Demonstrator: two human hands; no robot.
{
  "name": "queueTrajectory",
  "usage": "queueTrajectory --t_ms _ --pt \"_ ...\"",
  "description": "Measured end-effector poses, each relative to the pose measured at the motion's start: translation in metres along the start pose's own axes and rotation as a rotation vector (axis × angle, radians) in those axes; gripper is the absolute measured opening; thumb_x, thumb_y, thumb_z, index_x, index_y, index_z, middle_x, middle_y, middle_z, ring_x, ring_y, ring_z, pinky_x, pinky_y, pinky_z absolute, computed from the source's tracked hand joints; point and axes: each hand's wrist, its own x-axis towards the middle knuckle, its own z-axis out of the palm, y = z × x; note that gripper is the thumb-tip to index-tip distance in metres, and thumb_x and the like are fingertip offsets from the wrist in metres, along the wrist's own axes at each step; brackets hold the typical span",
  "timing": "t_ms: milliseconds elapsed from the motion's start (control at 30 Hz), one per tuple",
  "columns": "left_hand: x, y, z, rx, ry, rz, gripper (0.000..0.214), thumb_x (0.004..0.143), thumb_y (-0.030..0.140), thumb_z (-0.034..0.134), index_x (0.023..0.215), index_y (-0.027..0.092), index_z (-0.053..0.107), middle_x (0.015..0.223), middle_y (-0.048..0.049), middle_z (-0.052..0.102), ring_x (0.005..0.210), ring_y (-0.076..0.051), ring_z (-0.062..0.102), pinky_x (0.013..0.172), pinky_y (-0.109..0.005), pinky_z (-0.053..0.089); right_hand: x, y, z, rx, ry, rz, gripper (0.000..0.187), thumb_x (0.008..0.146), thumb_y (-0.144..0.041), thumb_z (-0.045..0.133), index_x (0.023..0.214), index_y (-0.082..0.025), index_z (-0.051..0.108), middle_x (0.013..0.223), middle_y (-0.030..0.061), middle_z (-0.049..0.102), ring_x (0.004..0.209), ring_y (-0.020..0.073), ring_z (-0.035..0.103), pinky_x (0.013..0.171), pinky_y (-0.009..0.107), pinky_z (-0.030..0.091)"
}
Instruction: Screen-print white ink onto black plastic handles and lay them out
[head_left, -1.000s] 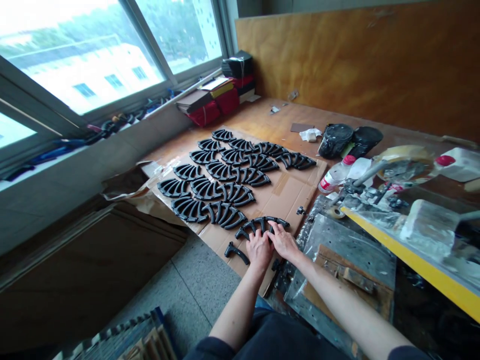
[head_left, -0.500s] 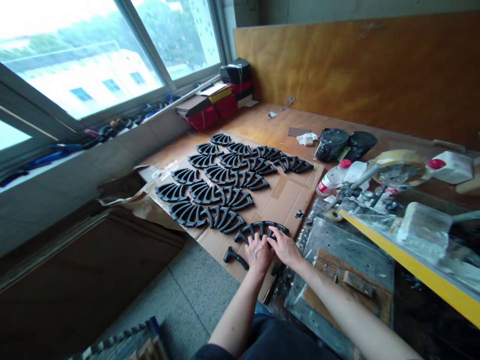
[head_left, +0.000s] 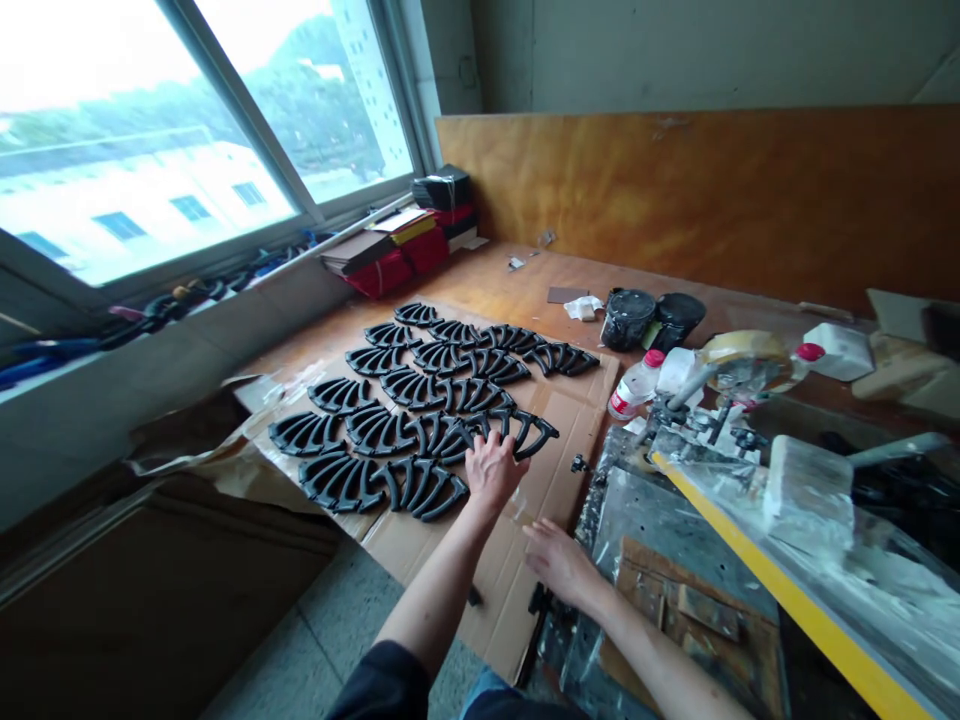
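Note:
My left hand is stretched out over the cardboard sheet and grips a black fan-shaped plastic part, holding it beside the rows of several like black parts. The part's right end sticks out past my fingers. My right hand rests lower down on the cardboard's near right side, fingers spread flat, holding nothing.
A wet metal plate with a wooden block lies right of the cardboard. Behind it stand a plastic bottle with a red cap, black pots and a yellow-edged board. Red and black books sit by the window.
My left hand has carried the black part up and away from the near edge to the rows of parts. My right hand has let go and stayed back. The camera has tilted up.

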Motion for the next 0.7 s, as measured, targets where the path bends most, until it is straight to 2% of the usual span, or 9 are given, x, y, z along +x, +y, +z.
queueTrajectory --t_ms 100,233,367,533,633,700 --pt "0.055 0.025 0.008 -0.032 -0.016 0.106 0.039 0.076 0.052 0.065 0.107 0.028 0.064 0.112 -0.0080 0.057 0.107 -0.029 0.046 0.084 -0.042 0.043 0.004 0.003 0.009 -0.065 -0.107 0.061 0.054 0.091 -0.037 0.050 0.136 -0.008 0.052 0.141 0.0183 0.047 0.138 0.0291 0.035 0.114 0.042 0.028" --pt "0.112 0.060 0.031 -0.079 -0.118 0.187 0.043 0.074 0.054 0.065 0.107 0.028 0.065 0.117 -0.0085 0.056 0.113 -0.031 0.045 0.086 -0.044 0.043 0.004 0.010 0.020 -0.076 -0.084 0.105 0.049 0.091 -0.033 0.050 0.137 -0.014 0.052 0.143 0.0135 0.047 0.138 0.0272 0.034 0.115 0.044 0.025" --pt "0.148 0.081 0.058 -0.111 -0.227 0.176 0.046 0.072 0.058 0.065 0.106 0.027 0.067 0.119 -0.0090 0.056 0.112 -0.031 0.047 0.088 -0.046 0.043 0.002 0.017 0.029 -0.054 -0.028 0.084 0.048 0.090 -0.034 0.052 0.136 -0.018 0.052 0.143 0.0102 0.048 0.138 0.0262 0.036 0.116 0.042 0.025" --pt "0.160 0.089 0.075 -0.107 -0.240 0.136 0.047 0.076 0.053 0.061 0.113 0.024 0.064 0.123 -0.0133 0.056 0.113 -0.034 0.048 0.089 -0.049 0.042 0.002 0.022 0.036 -0.037 0.053 0.066 0.046 0.090 -0.033 0.055 0.133 -0.019 0.055 0.140 0.0090 0.052 0.135 0.0261 0.039 0.115 0.041 0.027" --pt "0.148 0.087 0.076 -0.096 -0.209 0.154 0.051 0.083 0.046 0.056 0.130 0.025 0.054 0.137 -0.0147 0.048 0.124 -0.038 0.041 0.098 -0.058 0.033 0.004 0.020 0.034 -0.046 0.063 0.052 0.042 0.089 -0.033 0.056 0.128 -0.017 0.059 0.138 0.0105 0.054 0.136 0.0261 0.039 0.114 0.041 0.027" --pt "0.129 0.079 0.075 -0.117 -0.139 0.231 0.055 0.085 0.042 0.054 0.138 0.026 0.047 0.145 -0.0135 0.042 0.132 -0.038 0.035 0.105 -0.058 0.026 0.006 0.015 0.025 -0.046 0.050 0.031 0.035 0.088 -0.031 0.056 0.119 -0.016 0.064 0.129 0.0116 0.061 0.131 0.0260 0.045 0.110 0.039 0.033"
